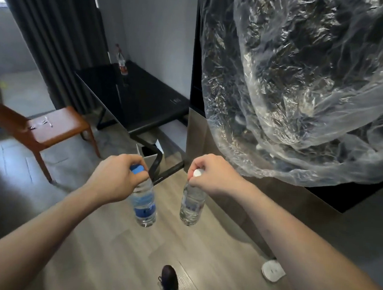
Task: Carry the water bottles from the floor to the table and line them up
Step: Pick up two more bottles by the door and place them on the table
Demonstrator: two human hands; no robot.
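Now | left hand [115,180] grips blue-capped bottle [144,205] | right hand [211,178] pinches white-capped bottle [192,206] | table [143,109] edge ahead

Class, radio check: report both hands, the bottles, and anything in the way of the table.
Left hand grips blue-capped bottle by the neck; right hand grips white-capped bottle. Both off the floor. One bottle already on the black table. Chair stands left of the table.

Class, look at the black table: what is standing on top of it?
One bottle with a red label stands upright at the far end of the black table. The plastic sheet blocks the view to its right.
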